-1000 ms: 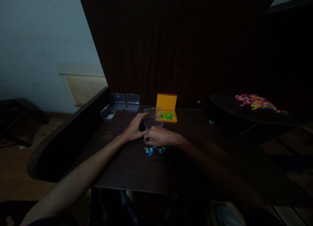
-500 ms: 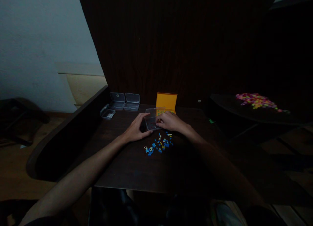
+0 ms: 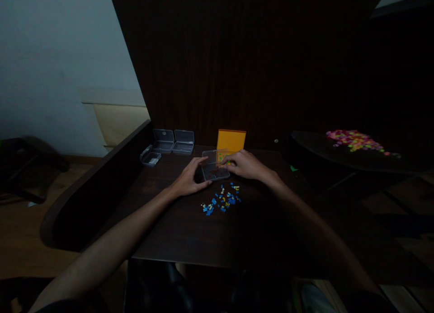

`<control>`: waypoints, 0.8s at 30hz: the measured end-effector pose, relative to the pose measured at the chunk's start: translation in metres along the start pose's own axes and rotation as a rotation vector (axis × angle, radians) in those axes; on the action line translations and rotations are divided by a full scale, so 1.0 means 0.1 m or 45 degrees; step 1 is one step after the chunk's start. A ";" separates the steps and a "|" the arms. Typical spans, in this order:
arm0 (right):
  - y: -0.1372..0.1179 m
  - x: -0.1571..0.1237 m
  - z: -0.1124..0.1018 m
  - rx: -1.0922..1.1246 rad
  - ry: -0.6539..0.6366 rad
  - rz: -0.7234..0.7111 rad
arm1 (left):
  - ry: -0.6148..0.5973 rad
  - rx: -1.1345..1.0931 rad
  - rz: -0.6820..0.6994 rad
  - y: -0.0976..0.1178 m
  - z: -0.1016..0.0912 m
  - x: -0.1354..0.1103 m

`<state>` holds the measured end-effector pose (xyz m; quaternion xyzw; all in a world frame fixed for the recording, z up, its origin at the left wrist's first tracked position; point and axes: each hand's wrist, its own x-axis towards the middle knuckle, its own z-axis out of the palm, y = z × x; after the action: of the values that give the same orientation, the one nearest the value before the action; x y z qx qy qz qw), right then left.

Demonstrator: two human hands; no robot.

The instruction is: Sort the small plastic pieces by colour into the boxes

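A clear plastic box (image 3: 217, 175) with its lid raised stands in the middle of the table, small dark-red bits scattered on its floor. My left hand (image 3: 189, 179) grips the box's left side, thumb at the front corner and fingers at the back. Over the right part of the box, my right hand (image 3: 244, 164) has its fingertips pinched together; whatever they hold is too small and dim to name. Just behind stands an open yellow case (image 3: 232, 140), with green spots in its base. In front of the box lies a loose pile of small blue, white and yellow bricks (image 3: 228, 200).
Two open clear boxes (image 3: 183, 147) stand at the back left, beside a smaller clear box (image 3: 151, 158). A raised dark side panel (image 3: 91, 186) bounds the table on the left. Colourful beads (image 3: 356, 140) lie on a dark surface at the right.
My right hand has lifted a little and shifted right, uncovering more of the box's floor. My left hand keeps its hold on the box.
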<state>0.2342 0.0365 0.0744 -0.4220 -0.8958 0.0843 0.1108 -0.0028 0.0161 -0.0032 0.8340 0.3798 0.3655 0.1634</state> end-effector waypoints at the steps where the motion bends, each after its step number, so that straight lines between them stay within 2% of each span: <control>1: 0.02 -0.03 0.01 0.028 0.009 -0.008 | 0.003 -0.002 0.006 0.00 0.00 0.00; 7: 0.05 -0.21 0.23 0.063 -0.041 -0.055 | -0.002 -0.019 0.065 0.01 0.03 0.00; 12: 0.00 -0.25 0.34 -0.039 -0.081 0.040 | -0.014 -0.025 0.101 0.00 0.02 0.01; 15: -0.01 -0.24 0.35 -0.092 -0.126 0.049 | -0.016 -0.008 0.086 0.00 0.01 0.00; 18: 0.00 -0.24 0.33 -0.079 -0.081 0.056 | -0.009 -0.005 0.066 -0.01 0.00 0.00; 22: 0.06 -0.32 0.24 0.137 0.058 0.007 | 0.010 -0.005 0.017 -0.03 0.00 0.00; 24: 0.10 -0.40 0.20 0.270 0.035 -0.002 | 0.021 0.004 -0.006 -0.04 -0.01 0.00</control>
<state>0.2610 0.0103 0.0475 -0.4084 -0.8805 0.1729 0.1674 -0.0051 0.0189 -0.0045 0.8304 0.3836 0.3713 0.1596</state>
